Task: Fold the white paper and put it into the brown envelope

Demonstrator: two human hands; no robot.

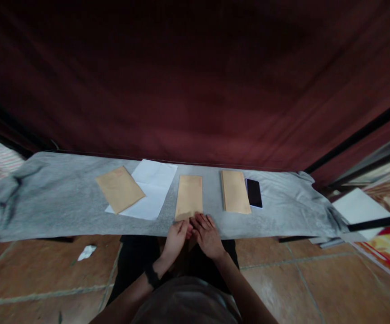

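A tan paper envelope (190, 194) lies lengthwise in front of me on the grey cloth, its lower end at the table's near edge. My left hand (177, 237) is closed at that lower end, fingers curled and thumb on top, gripping the envelope's edge. Beside it, my right hand (208, 236) lies palm down with its fingers stretched out over the lower right corner. The two hands nearly touch, and they hide the envelope's bottom edge.
Left of me, another tan envelope (119, 190) overlaps white paper sheets (156, 186). To the right is a stack of tan envelopes (235, 191), with a dark-screened phone (254, 193) against it. A red-brown curtain (188, 90) hangs behind the grey cloth-covered table (289, 202).
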